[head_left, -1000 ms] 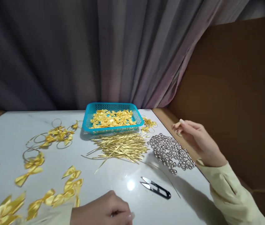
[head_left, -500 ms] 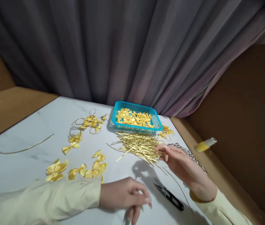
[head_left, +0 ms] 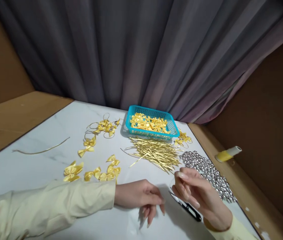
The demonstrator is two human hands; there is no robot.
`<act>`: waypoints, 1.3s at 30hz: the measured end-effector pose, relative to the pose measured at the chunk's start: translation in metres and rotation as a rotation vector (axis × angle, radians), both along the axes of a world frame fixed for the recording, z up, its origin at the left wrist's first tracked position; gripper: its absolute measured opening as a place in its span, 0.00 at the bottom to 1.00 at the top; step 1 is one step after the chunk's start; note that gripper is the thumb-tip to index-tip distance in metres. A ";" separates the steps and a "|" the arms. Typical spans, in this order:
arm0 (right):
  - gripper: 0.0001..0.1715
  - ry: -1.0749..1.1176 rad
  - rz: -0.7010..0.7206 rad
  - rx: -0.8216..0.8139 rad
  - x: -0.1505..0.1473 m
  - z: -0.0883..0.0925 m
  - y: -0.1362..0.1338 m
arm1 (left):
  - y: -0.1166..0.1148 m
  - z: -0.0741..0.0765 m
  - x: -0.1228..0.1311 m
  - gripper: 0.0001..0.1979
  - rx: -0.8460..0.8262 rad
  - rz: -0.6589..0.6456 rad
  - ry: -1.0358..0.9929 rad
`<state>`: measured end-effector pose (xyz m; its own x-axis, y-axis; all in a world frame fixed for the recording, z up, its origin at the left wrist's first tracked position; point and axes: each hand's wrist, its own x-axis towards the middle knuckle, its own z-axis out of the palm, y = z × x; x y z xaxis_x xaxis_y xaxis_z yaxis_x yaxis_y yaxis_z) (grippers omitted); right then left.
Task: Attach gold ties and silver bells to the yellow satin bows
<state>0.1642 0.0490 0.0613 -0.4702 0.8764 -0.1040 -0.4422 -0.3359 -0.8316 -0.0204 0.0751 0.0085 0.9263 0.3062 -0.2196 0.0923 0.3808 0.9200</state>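
My left hand (head_left: pixel 143 196) hangs loosely above the white tabletop (head_left: pixel 91 216), fingers drooping and apart, with nothing visible in them. To its right, my right hand (head_left: pixel 197 191) has its thumb and fingertips pinched together, palm turned inward. Whatever is in that pinch is too thin or too hidden to make out. Below the right fingers lie black thread snips (head_left: pixel 186 206), partly covered by the hand. A heap of gold twist ties (head_left: pixel 156 153) rests just beyond both hands. Silver beads (head_left: pixel 208 170) are spread behind the right hand.
A blue basket (head_left: pixel 152 135) of yellow bows stands at the back. Loose yellow bows (head_left: pixel 72 171) lie left of centre, and bows with wire loops (head_left: pixel 103 126) behind them. A single gold tie (head_left: pixel 41 151) lies far left. A white-and-yellow tube (head_left: pixel 228 154) is at right.
My right hand has drawn back from the gold tie heap toward me, its fingers now curled into a pinch. More of the silver beads shows. The view has shifted slightly.
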 end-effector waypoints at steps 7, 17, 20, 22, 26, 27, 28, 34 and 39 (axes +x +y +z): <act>0.17 -0.194 -0.083 -0.080 -0.001 -0.025 -0.007 | -0.001 0.006 0.000 0.16 -0.039 0.101 -0.043; 0.19 -0.342 -0.039 -0.046 -0.003 -0.039 -0.008 | -0.002 0.006 0.009 0.12 -0.121 0.164 -0.018; 0.23 -0.433 -0.067 0.009 0.005 -0.041 -0.002 | -0.001 0.007 0.009 0.11 -0.163 0.201 -0.005; 0.26 -0.511 -0.151 0.073 0.013 -0.039 0.004 | 0.001 0.007 0.008 0.10 -0.192 0.220 0.000; 0.18 -0.632 -0.384 0.267 0.026 -0.029 0.012 | 0.003 0.005 0.009 0.08 -0.232 0.226 0.011; 0.16 -0.644 -0.382 0.318 0.027 -0.027 0.012 | 0.003 0.004 0.009 0.08 -0.238 0.219 0.016; 0.15 -0.648 -0.331 0.374 0.026 -0.025 0.010 | 0.003 0.003 0.009 0.07 -0.241 0.210 0.022; 0.21 -0.544 0.145 0.398 0.011 -0.038 -0.007 | 0.003 -0.001 0.012 0.07 -0.234 0.150 0.070; 0.20 -0.502 0.285 0.228 0.014 -0.047 -0.006 | 0.002 0.004 0.013 0.09 -0.182 0.072 0.118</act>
<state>0.1782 0.0426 0.0147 -0.6316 0.7495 -0.1983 0.1025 -0.1728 -0.9796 -0.0077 0.0768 0.0122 0.8681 0.3165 -0.3824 0.1611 0.5490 0.8202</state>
